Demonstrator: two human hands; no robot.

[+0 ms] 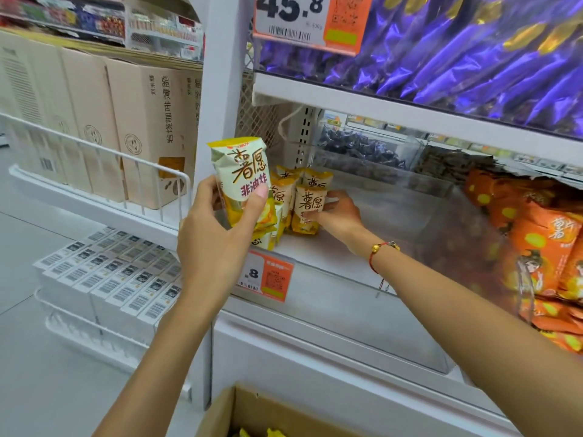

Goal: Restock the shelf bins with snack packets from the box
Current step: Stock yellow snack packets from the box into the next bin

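At the bottom edge, yellow wrappers are seen inside an open cardboard box [252,414]. A yellow packet [241,181] printed 薯愿 非油炸 is gripped upright by the left hand [214,234], while the right hand [339,212] is curled around a like packet [309,205] standing among others in the clear shelf bin [362,279]. Farther off, a price tag [290,17] reads 45.8 beside purple packets [457,52].

The snack packets [310,201] are glossy yellow-and-cream plastic film. They stand in a clear, smooth plastic bin [362,310]. Left of the bin, matt cardboard cartons [138,121] sit behind a white coated wire rail [104,156]. Below the bin, the box [227,411] is plain matt brown cardboard.
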